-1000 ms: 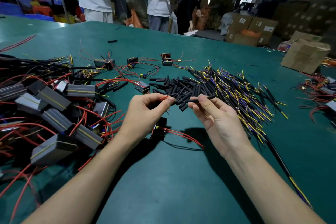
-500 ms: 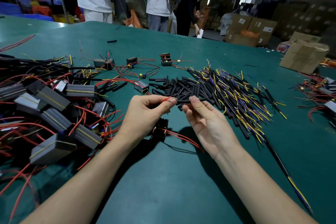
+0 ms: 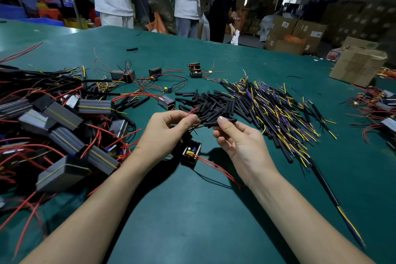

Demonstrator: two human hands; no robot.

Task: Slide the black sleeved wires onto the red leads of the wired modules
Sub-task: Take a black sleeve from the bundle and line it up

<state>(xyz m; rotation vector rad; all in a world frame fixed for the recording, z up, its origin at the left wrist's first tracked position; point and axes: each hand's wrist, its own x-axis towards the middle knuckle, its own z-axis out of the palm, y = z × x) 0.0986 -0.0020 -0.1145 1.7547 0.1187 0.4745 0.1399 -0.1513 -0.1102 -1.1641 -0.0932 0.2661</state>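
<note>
My left hand [image 3: 169, 129] pinches the tip of a red lead [image 3: 192, 111] between thumb and forefinger. That lead belongs to a small black wired module [image 3: 190, 155] hanging just below my hands, with two more red leads trailing right across the mat. My right hand [image 3: 239, 137] pinches a short black sleeve [image 3: 220, 123], held level with its left end close to the red lead's tip. Whether the lead is inside the sleeve I cannot tell. Behind my hands lies a heap of loose black sleeves [image 3: 214, 103].
A pile of grey-wrapped modules with red leads [image 3: 60, 130] fills the left. Black sleeved wires with yellow and purple ends [image 3: 276, 111] spread out on the right. Single modules [image 3: 195, 70] lie further back. A cardboard box [image 3: 357, 64] stands far right. People stand beyond the green table.
My right hand has moved left and closer, bringing the black sleeve toward the red lead. The module under my left hand has swung a little.
</note>
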